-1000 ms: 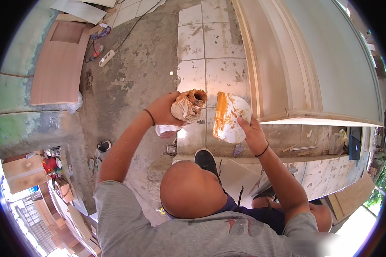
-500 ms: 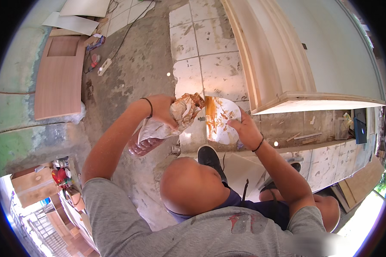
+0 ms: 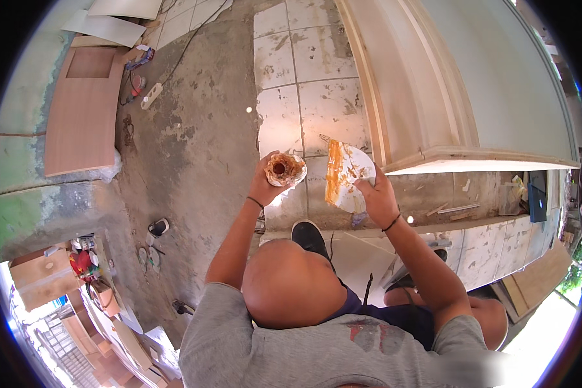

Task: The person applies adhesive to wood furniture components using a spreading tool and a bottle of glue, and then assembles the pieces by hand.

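My left hand (image 3: 263, 184) is wrapped round a bottle (image 3: 283, 169) in a crumpled whitish wrapper. Its round mouth faces up, dark inside and caked with orange-brown paste; the lower part of the bottle is hidden from above. To its right, apart from it, my right hand (image 3: 383, 199) grips a white flat spreader (image 3: 352, 176) by its right side, thumb on top. Thick orange-brown paste coats the spreader's left edge, with smears across its face. Both hands are held out over the floor beyond my knee.
A large wooden cabinet carcass (image 3: 427, 97) stands at right, its pale edge near my right hand. Scraps of wood (image 3: 456, 208) lie on the tiled floor (image 3: 278, 58). At left are a wood panel (image 3: 81, 136), a power strip (image 3: 151, 96) with a cord, and loose sandals (image 3: 150, 257).
The bottle has swung from lying tilted to mouth-up, my left forearm drawing in towards my knee. The spreader has shifted slightly right, away from the bottle.
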Motion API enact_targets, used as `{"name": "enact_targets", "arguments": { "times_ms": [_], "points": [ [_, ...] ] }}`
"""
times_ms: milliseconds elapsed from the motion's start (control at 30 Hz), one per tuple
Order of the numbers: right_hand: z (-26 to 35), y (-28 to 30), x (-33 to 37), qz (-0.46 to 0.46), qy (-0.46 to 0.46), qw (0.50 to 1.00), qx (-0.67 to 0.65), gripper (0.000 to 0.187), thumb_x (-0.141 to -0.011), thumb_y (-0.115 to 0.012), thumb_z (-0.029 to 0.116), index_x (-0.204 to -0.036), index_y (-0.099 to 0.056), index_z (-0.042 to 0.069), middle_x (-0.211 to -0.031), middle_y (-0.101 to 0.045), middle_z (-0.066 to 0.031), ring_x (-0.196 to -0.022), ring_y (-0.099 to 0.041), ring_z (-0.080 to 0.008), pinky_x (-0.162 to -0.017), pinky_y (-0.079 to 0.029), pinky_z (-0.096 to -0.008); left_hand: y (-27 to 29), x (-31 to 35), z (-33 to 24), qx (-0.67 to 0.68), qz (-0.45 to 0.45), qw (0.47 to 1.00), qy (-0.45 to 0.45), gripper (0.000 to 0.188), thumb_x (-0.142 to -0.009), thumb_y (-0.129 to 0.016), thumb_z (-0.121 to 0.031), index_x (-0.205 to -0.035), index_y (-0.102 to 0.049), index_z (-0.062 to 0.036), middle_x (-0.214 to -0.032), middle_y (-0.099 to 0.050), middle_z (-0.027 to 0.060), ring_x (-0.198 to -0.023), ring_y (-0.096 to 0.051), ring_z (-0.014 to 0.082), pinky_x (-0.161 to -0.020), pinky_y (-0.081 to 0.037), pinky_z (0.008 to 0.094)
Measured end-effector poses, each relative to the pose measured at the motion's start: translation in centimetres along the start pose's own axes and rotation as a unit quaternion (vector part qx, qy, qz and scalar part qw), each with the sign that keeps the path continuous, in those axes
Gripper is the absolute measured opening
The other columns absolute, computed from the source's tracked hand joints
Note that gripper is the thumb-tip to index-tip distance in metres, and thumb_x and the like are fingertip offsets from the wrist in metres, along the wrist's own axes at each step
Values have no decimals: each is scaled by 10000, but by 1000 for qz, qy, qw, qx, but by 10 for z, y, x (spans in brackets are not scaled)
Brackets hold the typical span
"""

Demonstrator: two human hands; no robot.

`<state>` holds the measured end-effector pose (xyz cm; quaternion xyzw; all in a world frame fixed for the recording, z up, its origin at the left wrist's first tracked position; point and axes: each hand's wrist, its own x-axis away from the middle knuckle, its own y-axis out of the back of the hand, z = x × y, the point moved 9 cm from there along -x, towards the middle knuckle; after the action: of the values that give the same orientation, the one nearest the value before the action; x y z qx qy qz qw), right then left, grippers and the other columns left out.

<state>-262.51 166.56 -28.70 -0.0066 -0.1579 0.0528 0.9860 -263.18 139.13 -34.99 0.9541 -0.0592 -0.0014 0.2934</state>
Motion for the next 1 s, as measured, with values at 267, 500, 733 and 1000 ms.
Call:
{"name": "enact_targets", "arguments": {
  "times_ms": [267,500,733,1000],
  "points": [
    [-1,-7,-4,8,-22,997,-78,384,-798,-510,28,-1176,-499,-39,-1018,-620,-104,-911,-569,-136,-808,-450,-275,11,24,22,137,-80,986,58,992,-562,-852,-146,-1334,-242,-22,-1280,-378,118,-1164,-440,221,-989,-393,337],
    [-5,-6,-8,13,-9,998,-57,375,-804,-508,24,-1174,-501,-37,-1010,-621,-95,-900,-569,-129,-806,-449,-273,18,7,37,73,-67,995,8,943,-552,-844,-176,-1325,-329,-12,-1269,-363,145,-1198,-391,284,-1014,-350,370],
    [-8,4,-13,2,12,999,-36,367,-801,-519,30,-1161,-507,-43,-1001,-628,-102,-901,-574,-141,-812,-448,-281,23,18,30,-14,-66,998,18,961,-579,-795,-184,-1361,-270,7,-1378,-277,222,-1283,-257,392,-1088,-215,420],
    [-20,3,-14,1,-4,998,-56,373,-793,-527,28,-1159,-508,-40,-1002,-628,-108,-909,-574,-148,-815,-450,-287,-22,56,12,114,-369,920,60,1159,-565,-856,-171,-1386,-46,-50,-1344,-273,134,-1250,-339,263,-1034,-332,390]
  ]
}}
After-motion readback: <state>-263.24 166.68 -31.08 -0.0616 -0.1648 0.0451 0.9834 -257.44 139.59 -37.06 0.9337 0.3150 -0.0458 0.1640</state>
